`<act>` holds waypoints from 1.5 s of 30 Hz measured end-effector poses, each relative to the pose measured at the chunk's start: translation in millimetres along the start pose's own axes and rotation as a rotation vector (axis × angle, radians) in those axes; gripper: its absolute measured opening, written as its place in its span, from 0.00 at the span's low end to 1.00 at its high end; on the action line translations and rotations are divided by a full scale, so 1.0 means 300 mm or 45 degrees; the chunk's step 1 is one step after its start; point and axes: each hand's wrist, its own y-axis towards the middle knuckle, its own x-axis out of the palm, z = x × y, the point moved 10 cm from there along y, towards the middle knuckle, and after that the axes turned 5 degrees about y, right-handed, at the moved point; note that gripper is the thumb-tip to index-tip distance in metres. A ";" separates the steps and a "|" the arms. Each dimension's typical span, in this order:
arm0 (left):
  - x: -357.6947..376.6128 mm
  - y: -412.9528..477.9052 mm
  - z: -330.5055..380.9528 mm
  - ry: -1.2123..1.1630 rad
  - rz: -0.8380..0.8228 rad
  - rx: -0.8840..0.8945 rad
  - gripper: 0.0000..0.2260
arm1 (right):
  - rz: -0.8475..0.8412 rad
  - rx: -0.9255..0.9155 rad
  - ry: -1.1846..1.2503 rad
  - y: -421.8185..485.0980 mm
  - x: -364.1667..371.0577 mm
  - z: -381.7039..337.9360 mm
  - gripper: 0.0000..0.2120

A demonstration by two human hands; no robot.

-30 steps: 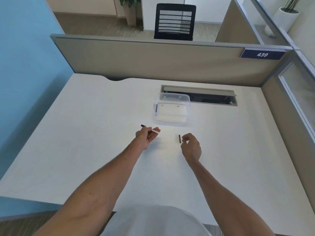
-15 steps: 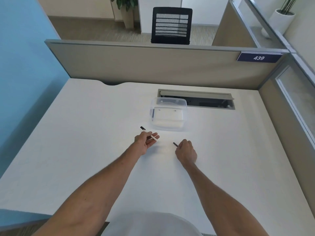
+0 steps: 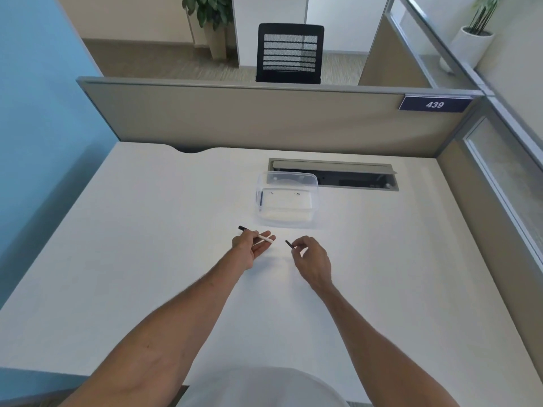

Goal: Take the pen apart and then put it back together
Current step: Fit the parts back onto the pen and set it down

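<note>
My left hand (image 3: 249,245) holds the white pen body (image 3: 263,237), whose black end sticks out past the thumb at the upper left. The pen's open white end points right, toward the other hand. My right hand (image 3: 311,259) pinches a short black pen cap (image 3: 289,244) between thumb and forefinger. The cap sits a small gap to the right of the pen's white end, apart from it. Both hands hover just above the white desk (image 3: 147,259).
A clear plastic box (image 3: 286,201) stands on the desk just beyond the hands. Behind it lies an open cable slot (image 3: 335,177). Grey partition walls close the far and right sides, with a blue wall on the left.
My right hand has lifted the black cap off the desk and tilted it toward the pen. The left hand has stayed about where it was, still gripping the pen body.
</note>
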 end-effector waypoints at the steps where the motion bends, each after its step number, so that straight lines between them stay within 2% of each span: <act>1: -0.002 -0.004 -0.001 -0.003 -0.001 0.002 0.04 | 0.002 -0.027 0.010 -0.005 0.000 -0.010 0.07; 12: -0.021 -0.031 -0.012 -0.050 0.017 0.006 0.04 | -0.032 -0.253 -0.032 -0.066 0.029 -0.121 0.06; 32: -0.051 -0.059 -0.019 -0.034 -0.020 0.004 0.05 | -0.061 -0.294 -0.104 -0.097 0.072 -0.140 0.05; 37: -0.049 -0.055 -0.014 -0.038 -0.032 0.005 0.06 | -0.046 -0.341 -0.150 -0.102 0.068 -0.151 0.09; 45: -0.052 -0.052 -0.011 -0.045 -0.035 -0.004 0.06 | -0.008 -0.388 -0.214 -0.091 0.058 -0.158 0.05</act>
